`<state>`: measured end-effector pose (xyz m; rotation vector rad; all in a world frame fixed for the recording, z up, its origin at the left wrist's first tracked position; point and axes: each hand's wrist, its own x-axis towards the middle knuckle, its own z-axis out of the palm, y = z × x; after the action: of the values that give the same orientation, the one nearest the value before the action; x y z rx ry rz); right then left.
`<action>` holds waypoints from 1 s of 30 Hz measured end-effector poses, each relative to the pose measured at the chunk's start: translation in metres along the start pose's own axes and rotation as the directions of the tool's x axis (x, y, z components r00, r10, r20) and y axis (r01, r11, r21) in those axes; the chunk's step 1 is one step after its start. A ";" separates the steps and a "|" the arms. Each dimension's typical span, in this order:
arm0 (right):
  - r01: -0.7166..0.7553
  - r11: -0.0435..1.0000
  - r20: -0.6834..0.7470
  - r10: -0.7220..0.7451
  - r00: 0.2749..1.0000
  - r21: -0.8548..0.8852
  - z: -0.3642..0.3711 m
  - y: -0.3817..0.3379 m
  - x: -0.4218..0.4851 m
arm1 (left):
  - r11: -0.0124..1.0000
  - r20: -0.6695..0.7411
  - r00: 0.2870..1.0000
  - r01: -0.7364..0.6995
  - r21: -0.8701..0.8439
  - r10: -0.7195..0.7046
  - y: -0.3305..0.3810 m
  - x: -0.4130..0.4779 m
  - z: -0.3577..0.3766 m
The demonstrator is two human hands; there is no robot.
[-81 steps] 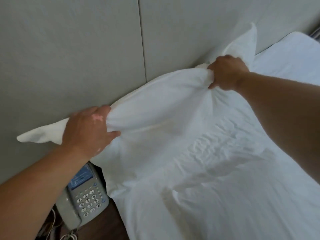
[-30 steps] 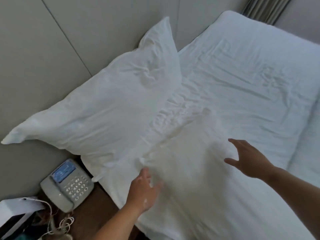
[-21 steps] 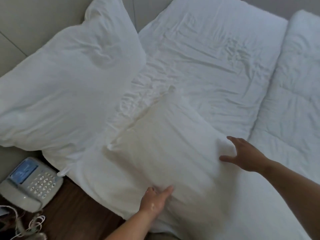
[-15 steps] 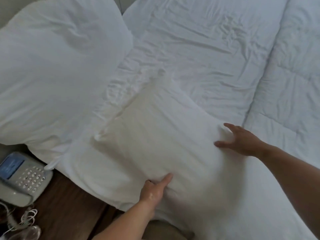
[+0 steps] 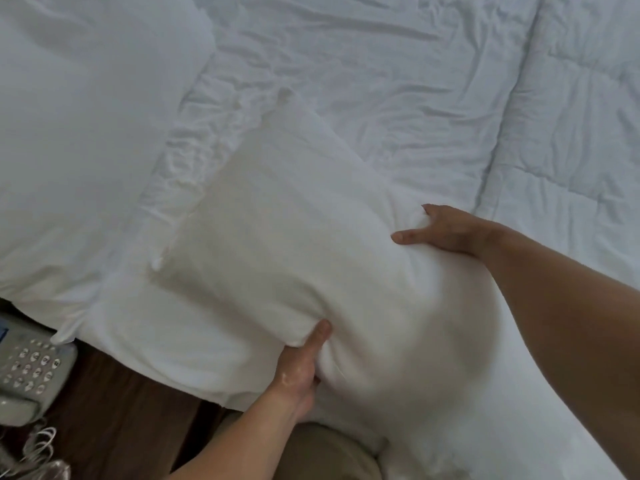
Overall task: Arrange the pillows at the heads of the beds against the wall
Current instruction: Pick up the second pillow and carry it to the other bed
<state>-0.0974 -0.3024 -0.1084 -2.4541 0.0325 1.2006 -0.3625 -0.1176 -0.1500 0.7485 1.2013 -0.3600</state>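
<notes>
Pillow [image 5: 294, 244], cream-toned, lies at the centre of the frame on the bed [image 5: 398, 81] and is gripped by both hands: the left hand [image 5: 301, 368] is clenched on its near edge at lower centre, the right hand [image 5: 446, 230] on its far side at right. A firm, even lift is advised, so it can be stood beside the placed pillow [image 5: 86, 116] at upper left. A phone [image 5: 31, 372] sits at lower left.

Near pillow [image 5: 294, 244] on bed [image 5: 398, 81] — second pillow [image 5: 79, 133] left, telephone [image 5: 31, 372] lower left.
</notes>
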 end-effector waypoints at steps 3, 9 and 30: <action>0.046 0.996 0.001 -0.046 0.999 0.075 -0.003 0.001 -0.020 | 0.998 0.046 0.997 -0.062 -0.020 0.063 0.002 -0.012 0.003; 0.042 0.975 -0.095 -0.021 0.995 0.220 -0.022 0.003 -0.087 | 0.990 0.118 0.985 -0.133 0.037 0.127 0.015 -0.063 0.006; 0.142 0.565 -0.505 0.562 0.655 0.813 0.028 0.033 -0.391 | 0.562 0.617 0.772 -0.582 0.588 0.154 0.146 -0.201 0.077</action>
<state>-0.3710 -0.3827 0.1630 -1.8772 0.9667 0.0397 -0.2868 -0.0932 0.0977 1.5231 0.2911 -0.6602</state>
